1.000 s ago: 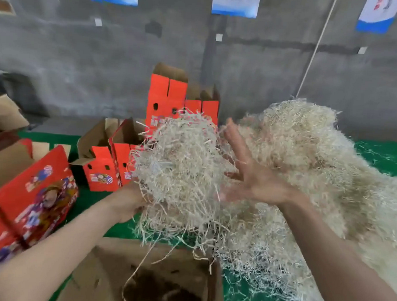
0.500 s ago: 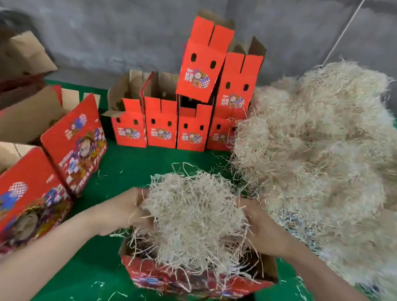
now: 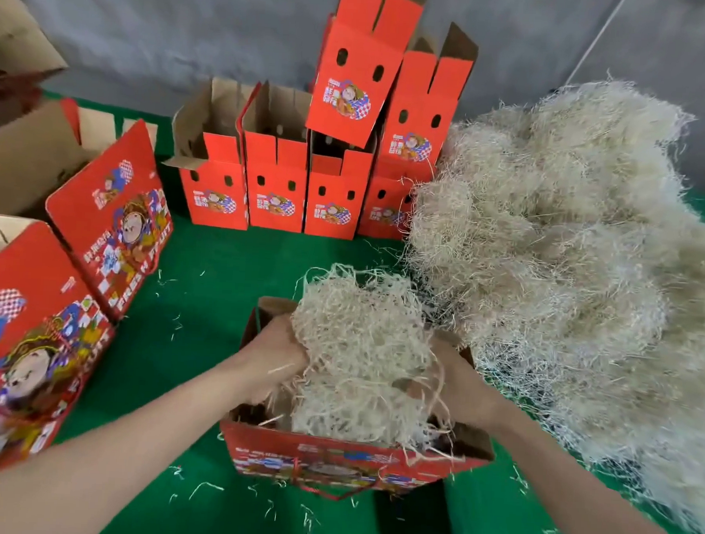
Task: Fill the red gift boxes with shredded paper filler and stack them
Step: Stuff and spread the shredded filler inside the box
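Shredded paper filler [image 3: 359,349] mounds over the red gift box [image 3: 332,457]; left hand [image 3: 274,358] and right hand [image 3: 461,380] clutch it from either side, forearms angled inward.

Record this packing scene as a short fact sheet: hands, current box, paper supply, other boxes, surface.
Hands: left hand and right hand hold a clump of filler from either side
Current box: open red box, nearest the camera, clump partly inside
Supply: large filler pile, right
Other boxes: open red boxes stacked in two tiers at the back
Surface: green table
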